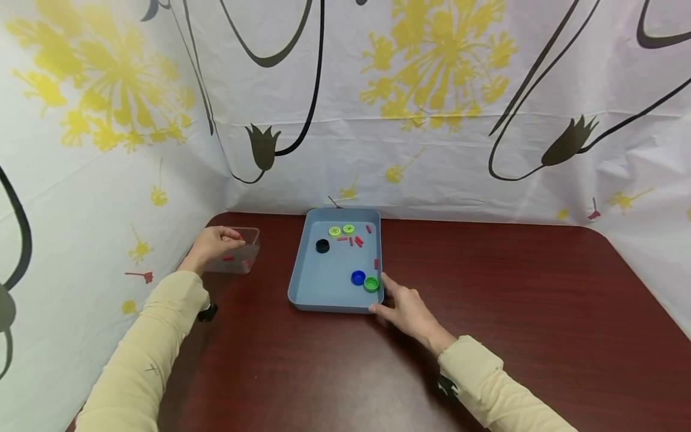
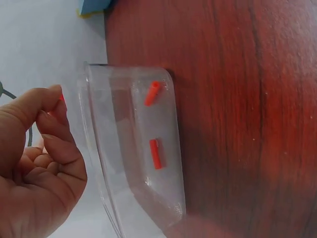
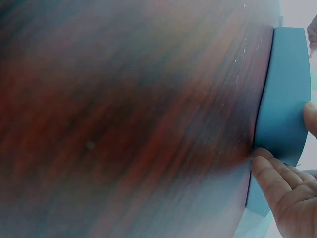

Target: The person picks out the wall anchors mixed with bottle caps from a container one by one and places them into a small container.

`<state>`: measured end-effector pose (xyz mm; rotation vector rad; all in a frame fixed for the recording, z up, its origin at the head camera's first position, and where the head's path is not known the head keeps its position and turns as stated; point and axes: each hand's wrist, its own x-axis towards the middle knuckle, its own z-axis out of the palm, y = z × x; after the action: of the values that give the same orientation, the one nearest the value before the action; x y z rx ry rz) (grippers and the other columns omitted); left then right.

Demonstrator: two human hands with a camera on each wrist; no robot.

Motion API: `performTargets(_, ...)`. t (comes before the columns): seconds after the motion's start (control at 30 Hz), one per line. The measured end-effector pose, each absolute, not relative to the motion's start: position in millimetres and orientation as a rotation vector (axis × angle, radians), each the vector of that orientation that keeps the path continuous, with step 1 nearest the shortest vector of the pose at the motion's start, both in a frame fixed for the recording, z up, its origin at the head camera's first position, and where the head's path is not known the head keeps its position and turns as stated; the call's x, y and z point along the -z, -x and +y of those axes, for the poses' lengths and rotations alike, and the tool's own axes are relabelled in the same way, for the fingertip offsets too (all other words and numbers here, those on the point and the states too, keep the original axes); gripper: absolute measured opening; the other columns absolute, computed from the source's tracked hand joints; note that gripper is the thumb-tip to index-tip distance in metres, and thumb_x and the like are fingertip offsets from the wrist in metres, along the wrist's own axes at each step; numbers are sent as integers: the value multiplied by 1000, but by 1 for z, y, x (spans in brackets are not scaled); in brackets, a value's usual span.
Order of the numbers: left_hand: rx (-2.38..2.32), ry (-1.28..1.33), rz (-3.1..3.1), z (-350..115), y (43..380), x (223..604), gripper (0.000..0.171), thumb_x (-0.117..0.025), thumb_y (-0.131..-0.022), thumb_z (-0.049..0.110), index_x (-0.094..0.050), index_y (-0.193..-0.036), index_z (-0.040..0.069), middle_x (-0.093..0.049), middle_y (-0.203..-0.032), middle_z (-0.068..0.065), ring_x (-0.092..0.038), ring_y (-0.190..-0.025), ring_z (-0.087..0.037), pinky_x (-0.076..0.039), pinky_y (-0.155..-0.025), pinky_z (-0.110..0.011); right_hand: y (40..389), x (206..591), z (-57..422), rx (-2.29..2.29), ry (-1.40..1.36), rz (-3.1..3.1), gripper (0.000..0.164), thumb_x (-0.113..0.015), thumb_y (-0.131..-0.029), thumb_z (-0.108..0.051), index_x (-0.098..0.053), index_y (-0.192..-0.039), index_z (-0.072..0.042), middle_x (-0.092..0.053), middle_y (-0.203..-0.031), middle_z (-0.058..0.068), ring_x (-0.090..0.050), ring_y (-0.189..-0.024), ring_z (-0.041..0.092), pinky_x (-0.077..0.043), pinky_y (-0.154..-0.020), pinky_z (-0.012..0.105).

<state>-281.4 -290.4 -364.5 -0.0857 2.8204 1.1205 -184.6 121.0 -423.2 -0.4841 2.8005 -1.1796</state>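
In my left hand [image 1: 213,245] a small red tube [image 2: 61,103] is pinched between thumb and forefinger, mostly covered by the fingertips. That hand is over a clear plastic box [image 1: 255,237], where red tubes [image 2: 155,153] lie on the bottom. My right hand [image 1: 407,309] touches the near right corner of a blue-grey tray [image 1: 318,294], thumb on the near wall and fairly straight fingers along the right wall. Inside the tray are a blue cap [image 1: 358,277], a green cap [image 1: 371,284], a black cap [image 1: 322,245], yellow-green round pieces [image 1: 348,228] and several red tubes [image 1: 358,241].
Both containers stand on a dark red-brown wooden table [image 1: 518,288]. A white patterned cloth [image 1: 345,90] hangs behind the table and along its left side. The clear box sits close to the left cloth, with table surface between it and the tray.
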Motion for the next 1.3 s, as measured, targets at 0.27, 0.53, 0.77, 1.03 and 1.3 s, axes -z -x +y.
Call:
performTargets(0.27, -915, 45, 2919, -293, 281, 367, 40, -67, -90, 19, -62, -117, -11, -72, -99, -24, -69, -93, -38, -54, -75, -38, 185, 423, 122, 1200, 475, 2792, 75, -73, -88, -18, -34, -147, 9, -58, -134, 27, -65, -115, 34, -56, -89, 43)
performTargets(0.53, -943, -99, 3026, -257, 285, 365, 32, -69, -89, 19, -65, -110, -5, -73, -95, -22, -67, -70, -22, -51, -65, -28, 184, 423, 122, 1203, 475, 2803, 75, -73, -88, -17, -34, -146, 9, -59, -132, 27, -65, -114, 34, -56, -88, 42)
performTargets(0.77, -1020, -270, 2961, -193, 295, 361, 27, -73, -87, 18, -69, -107, 1, -73, -90, -15, -64, -78, -20, -46, -67, -24, 183, 424, 121, 1210, 480, 2801, 75, -74, -87, -16, -35, -146, 9, -62, -128, 27, -66, -114, 33, -56, -87, 41)
performTargets(1.03, -990, -438, 2769, -118, 300, 368, 28, -74, -86, 16, -69, -108, 1, -74, -89, -11, -63, -78, -14, -48, -69, -22, 183, 426, 121, 1215, 485, 2807, 75, -74, -87, -16, -35, -146, 10, -63, -127, 26, -66, -113, 32, -56, -88, 41)
performTargets(1.3, -927, -475, 2645, -71, 299, 379, 32, -74, -86, 15, -68, -114, 1, -74, -98, -13, -67, -84, -19, -52, -73, -24, 184, 426, 122, 1208, 509, 2823, 75, -75, -86, -18, -37, -145, 10, -63, -127, 26, -66, -113, 32, -56, -89, 42)
